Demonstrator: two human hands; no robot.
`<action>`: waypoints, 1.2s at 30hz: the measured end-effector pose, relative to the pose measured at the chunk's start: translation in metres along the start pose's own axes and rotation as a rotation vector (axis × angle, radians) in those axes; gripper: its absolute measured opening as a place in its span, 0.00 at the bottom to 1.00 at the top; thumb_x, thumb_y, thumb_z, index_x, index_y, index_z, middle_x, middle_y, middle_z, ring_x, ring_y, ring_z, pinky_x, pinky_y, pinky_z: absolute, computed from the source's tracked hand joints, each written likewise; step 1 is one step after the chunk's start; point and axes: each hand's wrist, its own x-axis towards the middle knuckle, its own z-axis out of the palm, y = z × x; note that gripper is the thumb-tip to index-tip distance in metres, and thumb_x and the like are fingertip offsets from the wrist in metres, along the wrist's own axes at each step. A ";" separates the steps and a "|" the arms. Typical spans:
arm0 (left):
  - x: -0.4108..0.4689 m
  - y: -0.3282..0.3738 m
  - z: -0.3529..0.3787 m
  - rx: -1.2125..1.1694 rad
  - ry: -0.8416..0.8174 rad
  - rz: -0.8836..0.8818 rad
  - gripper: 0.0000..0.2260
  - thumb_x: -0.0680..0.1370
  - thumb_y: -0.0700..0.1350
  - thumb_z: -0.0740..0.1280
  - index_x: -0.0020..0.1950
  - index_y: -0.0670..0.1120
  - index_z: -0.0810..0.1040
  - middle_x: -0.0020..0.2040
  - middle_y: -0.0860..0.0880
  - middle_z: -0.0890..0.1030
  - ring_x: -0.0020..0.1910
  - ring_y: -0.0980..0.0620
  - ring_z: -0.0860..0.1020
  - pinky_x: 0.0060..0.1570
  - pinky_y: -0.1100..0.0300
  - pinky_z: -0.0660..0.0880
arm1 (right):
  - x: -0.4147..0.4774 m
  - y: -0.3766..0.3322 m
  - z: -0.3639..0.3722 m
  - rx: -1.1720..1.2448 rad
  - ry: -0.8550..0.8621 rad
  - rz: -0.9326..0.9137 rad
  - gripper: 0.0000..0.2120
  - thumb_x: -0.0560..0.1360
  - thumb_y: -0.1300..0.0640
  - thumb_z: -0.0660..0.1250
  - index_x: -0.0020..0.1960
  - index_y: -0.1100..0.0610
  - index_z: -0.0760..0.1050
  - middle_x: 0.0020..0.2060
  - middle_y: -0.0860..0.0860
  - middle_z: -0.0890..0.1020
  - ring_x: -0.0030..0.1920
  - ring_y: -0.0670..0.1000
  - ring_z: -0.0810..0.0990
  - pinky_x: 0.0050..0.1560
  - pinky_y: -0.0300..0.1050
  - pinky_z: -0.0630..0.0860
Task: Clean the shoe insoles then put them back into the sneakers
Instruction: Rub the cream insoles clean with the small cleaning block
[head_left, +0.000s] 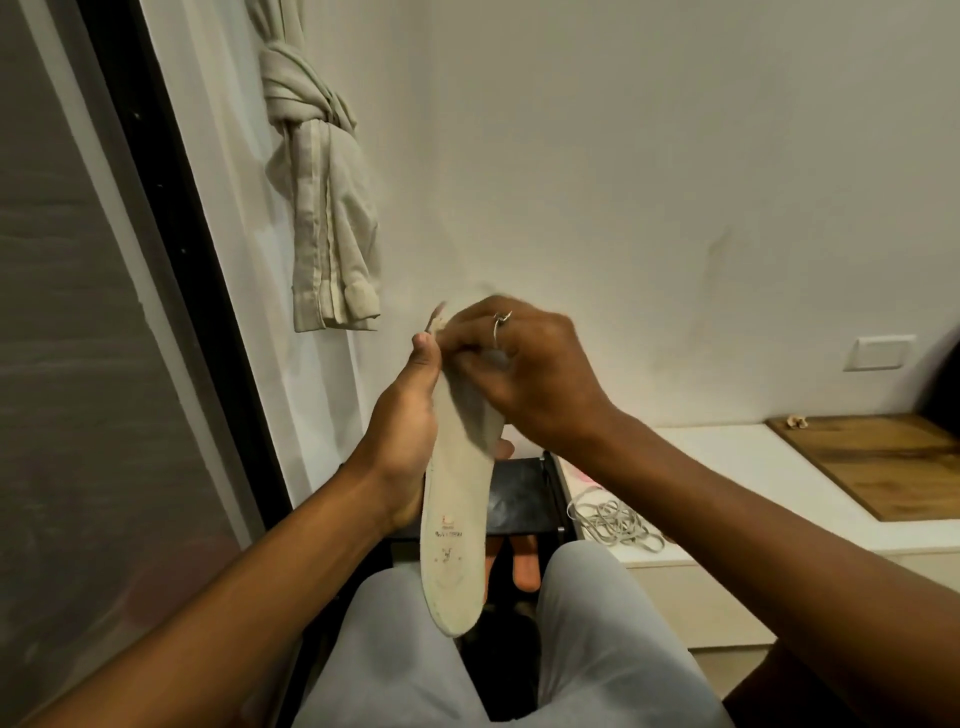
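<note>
A pale grey shoe insole (453, 540) with small printed marks near its heel stands almost upright over my lap. My left hand (402, 441) grips it along its left edge, thumb up near the toe end. My right hand (524, 374), wearing a ring, holds a light grey cloth (475, 410) and presses it against the upper half of the insole; this hand is motion-blurred. No sneakers are visible.
A black stool or stand (519, 499) sits in front of my knees, with bare feet below it. A white low bench (727, 467) on the right carries loose grey shoelaces (613, 522) and a wooden board (893, 462). A knotted curtain (317, 197) hangs at the left.
</note>
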 end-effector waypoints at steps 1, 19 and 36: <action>0.001 0.000 -0.001 -0.003 0.009 0.005 0.27 0.83 0.64 0.49 0.75 0.53 0.71 0.64 0.39 0.81 0.50 0.42 0.85 0.38 0.48 0.80 | -0.004 -0.004 -0.001 0.011 -0.040 -0.025 0.06 0.74 0.65 0.74 0.51 0.62 0.85 0.48 0.56 0.85 0.47 0.51 0.84 0.49 0.42 0.81; -0.004 0.001 0.008 0.096 -0.024 0.090 0.20 0.84 0.61 0.48 0.76 0.67 0.64 0.65 0.45 0.80 0.54 0.37 0.84 0.42 0.46 0.79 | 0.009 0.036 -0.016 -0.142 0.085 0.099 0.06 0.75 0.66 0.73 0.50 0.60 0.86 0.45 0.53 0.86 0.44 0.50 0.83 0.47 0.45 0.81; 0.000 0.001 0.004 0.118 -0.045 0.053 0.22 0.83 0.63 0.48 0.77 0.63 0.65 0.63 0.38 0.80 0.48 0.40 0.85 0.39 0.49 0.81 | 0.009 0.023 -0.009 -0.049 0.102 0.068 0.05 0.75 0.65 0.74 0.51 0.61 0.85 0.46 0.54 0.86 0.45 0.48 0.83 0.50 0.40 0.81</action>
